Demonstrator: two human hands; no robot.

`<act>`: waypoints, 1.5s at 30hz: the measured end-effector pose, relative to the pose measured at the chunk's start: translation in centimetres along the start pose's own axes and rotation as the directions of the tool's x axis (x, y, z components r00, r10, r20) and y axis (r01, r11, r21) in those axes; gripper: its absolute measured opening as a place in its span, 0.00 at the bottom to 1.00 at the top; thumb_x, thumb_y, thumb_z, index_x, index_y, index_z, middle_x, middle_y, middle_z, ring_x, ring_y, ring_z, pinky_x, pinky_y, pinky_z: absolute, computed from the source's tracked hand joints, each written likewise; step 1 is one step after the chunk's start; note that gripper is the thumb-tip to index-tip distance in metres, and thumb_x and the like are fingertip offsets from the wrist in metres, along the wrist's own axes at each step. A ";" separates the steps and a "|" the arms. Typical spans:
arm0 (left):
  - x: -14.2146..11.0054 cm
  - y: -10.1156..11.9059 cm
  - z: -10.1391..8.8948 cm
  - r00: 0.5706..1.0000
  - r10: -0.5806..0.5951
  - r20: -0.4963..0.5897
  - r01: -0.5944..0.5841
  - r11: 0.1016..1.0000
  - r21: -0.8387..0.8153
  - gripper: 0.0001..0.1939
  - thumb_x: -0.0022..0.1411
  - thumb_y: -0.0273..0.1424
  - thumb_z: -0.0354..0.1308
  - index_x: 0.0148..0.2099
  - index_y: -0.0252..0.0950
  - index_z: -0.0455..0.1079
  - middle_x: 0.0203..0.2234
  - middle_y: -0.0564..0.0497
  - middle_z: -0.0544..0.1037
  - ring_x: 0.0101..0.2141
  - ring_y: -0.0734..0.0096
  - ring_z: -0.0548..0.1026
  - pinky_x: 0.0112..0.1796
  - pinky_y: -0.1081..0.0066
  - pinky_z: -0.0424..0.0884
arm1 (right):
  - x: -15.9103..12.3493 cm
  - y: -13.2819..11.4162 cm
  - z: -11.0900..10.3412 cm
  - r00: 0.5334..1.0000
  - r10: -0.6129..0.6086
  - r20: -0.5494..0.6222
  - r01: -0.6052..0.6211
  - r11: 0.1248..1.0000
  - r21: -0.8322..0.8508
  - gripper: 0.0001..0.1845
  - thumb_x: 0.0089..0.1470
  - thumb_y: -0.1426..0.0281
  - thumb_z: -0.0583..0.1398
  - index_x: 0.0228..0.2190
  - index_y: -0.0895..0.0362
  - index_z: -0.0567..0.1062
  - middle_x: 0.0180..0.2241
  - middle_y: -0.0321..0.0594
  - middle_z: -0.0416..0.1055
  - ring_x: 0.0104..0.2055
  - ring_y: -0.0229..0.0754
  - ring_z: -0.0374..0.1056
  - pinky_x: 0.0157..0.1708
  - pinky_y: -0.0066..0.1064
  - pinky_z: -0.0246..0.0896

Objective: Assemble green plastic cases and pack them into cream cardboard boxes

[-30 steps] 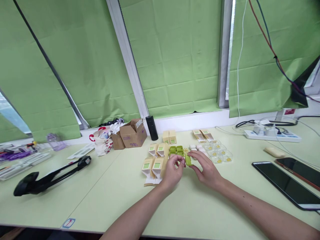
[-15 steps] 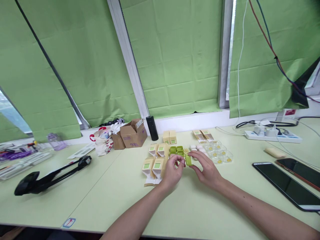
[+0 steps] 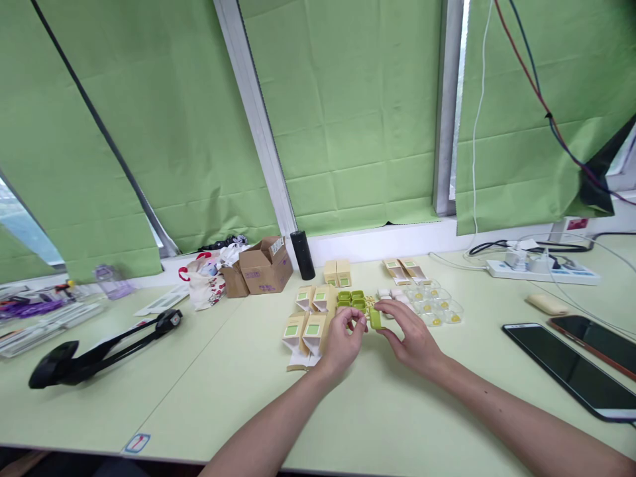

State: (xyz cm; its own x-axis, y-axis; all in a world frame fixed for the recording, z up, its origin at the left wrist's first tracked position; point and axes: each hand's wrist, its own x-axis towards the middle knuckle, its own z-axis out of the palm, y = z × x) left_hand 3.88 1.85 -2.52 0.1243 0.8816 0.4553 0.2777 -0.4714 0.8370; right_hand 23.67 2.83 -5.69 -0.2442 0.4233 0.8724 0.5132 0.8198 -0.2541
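My right hand (image 3: 411, 334) grips a small green plastic case (image 3: 375, 319) upright between thumb and fingers. Close beside it, the fingertips of my left hand (image 3: 344, 336) are pinched together at the case's left side; whatever they hold is too small to make out. Just beyond my hands sit several green open-topped cases (image 3: 352, 298), with small yellow pieces (image 3: 370, 301) to their right. White pieces (image 3: 391, 295) and clear plastic domed packs (image 3: 433, 305) with yellow bits lie farther right. Open cardboard boxes (image 3: 314, 328) with green labels stand to the left of my left hand.
Closed small boxes (image 3: 336, 273) and flattened ones (image 3: 405, 270) lie at the back. A black cylinder (image 3: 303, 255) and a brown carton (image 3: 265, 266) stand by the wall. Phones (image 3: 571, 371) and a power strip (image 3: 544, 270) lie right; a black strapped device (image 3: 104, 351) lies left.
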 end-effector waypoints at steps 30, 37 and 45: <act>0.4 -1.4 -0.7 0.989 0.004 -0.146 0.001 0.999 0.036 0.14 0.72 0.41 0.58 0.36 0.37 0.72 0.35 0.47 0.75 0.39 0.63 0.74 0.41 0.66 0.71 | 0.2 -0.2 -0.2 0.999 0.034 0.005 -0.034 0.998 0.050 0.26 0.69 0.75 0.56 0.65 0.50 0.65 0.60 0.51 0.73 0.63 0.55 0.72 0.57 0.54 0.78; -0.9 0.5 -0.8 0.963 0.254 -0.093 -0.229 0.949 0.218 0.13 0.70 0.36 0.61 0.55 0.42 0.73 0.52 0.41 0.72 0.59 0.51 0.66 0.60 0.51 0.67 | 0.6 -0.8 -0.6 1.000 0.006 0.022 -0.007 0.999 0.035 0.30 0.68 0.77 0.55 0.68 0.48 0.64 0.59 0.52 0.71 0.63 0.56 0.71 0.59 0.53 0.76; -1.1 0.7 -0.4 0.942 0.332 0.053 -0.333 0.899 0.283 0.27 0.66 0.30 0.66 0.65 0.45 0.68 0.57 0.42 0.75 0.63 0.46 0.61 0.63 0.44 0.65 | 0.4 -0.3 -0.3 1.000 -0.031 -0.002 0.031 0.999 0.037 0.24 0.68 0.75 0.57 0.63 0.51 0.66 0.58 0.52 0.76 0.60 0.55 0.75 0.50 0.50 0.81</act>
State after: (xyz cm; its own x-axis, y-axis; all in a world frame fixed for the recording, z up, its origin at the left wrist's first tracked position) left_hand 3.53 0.52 -2.30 0.2598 0.6751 0.6905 0.4784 -0.7111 0.5153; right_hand 23.68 2.59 -5.15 -0.2581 0.3966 0.8810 0.4749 0.8462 -0.2418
